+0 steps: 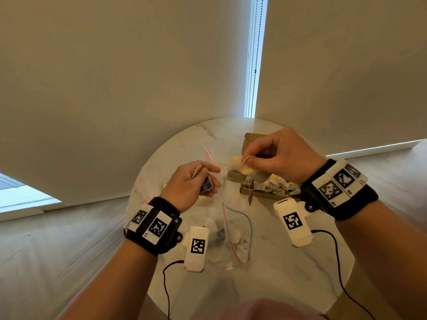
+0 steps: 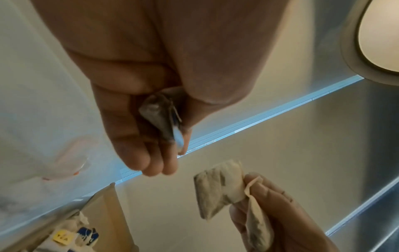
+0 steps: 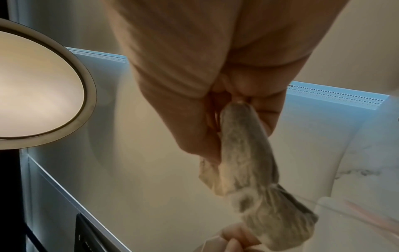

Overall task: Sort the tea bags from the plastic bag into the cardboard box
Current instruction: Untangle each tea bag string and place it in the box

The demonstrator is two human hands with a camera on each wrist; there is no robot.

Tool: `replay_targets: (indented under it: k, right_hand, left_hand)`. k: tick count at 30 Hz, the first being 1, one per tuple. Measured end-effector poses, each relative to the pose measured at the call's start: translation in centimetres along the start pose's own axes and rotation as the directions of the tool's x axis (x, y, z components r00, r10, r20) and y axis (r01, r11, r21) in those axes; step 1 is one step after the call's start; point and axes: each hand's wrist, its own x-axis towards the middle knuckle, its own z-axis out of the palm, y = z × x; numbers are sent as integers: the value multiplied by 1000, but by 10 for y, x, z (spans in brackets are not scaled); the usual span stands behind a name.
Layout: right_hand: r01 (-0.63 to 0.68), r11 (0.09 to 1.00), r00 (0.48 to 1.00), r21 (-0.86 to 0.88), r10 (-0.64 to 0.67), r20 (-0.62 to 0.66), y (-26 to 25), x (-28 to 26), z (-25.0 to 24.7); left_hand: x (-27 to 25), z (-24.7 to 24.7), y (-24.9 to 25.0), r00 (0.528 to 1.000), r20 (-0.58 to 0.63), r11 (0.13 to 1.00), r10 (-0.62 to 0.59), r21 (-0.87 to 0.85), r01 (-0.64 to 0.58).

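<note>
From my remote seat I see a round marble tabletop (image 1: pixel 288 269) filling the lower middle of the head view. Pale roller blinds (image 1: pixel 115 77) hang behind it from 9 to 3 o'clock, with a bead chain (image 1: pixel 255 65) in the bright gap at 12. Wood-look floor (image 1: pixel 57 250) spreads at 8 and 4 o'clock. A round ceiling lamp (image 3: pixel 36 92) glows in the right wrist view.

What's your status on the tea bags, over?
Right hand pinches tea bags above cardboard box, part filled. Left hand holds a blue-tagged tea bag. Plastic bag lies open on table. Nothing blocking.
</note>
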Motion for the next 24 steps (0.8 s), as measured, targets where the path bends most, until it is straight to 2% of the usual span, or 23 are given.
replay_targets:
  k: [5,8,13,17,20,24]
  right_hand:
    - [2,1000,1000,-4,-2,27,1,0,1]
    - [18,999,999,-46,-16,47,2,1,4]
    - [20,999,999,-38,-18,42,4,1,7]
    - [28,999,999,-36,-27,29,6,0,7]
    - [5,1000,999,11,-4,-52,9,1,-1]
    - [49,999,984,20,-45,-170,6,7,-8]
  left_hand:
    - [3,4,6,981,-103,983,163,96,-153]
    - [3,8,13,965,-72,955,254,176,-238]
    - [5,11,17,961,45,911,274,307,-275]
    - [6,11,14,961,10,891,276,371,-260]
    - [4,7,15,965,-4,905,263,349,-245]
    - [2,6,19,963,37,913,267,309,-265]
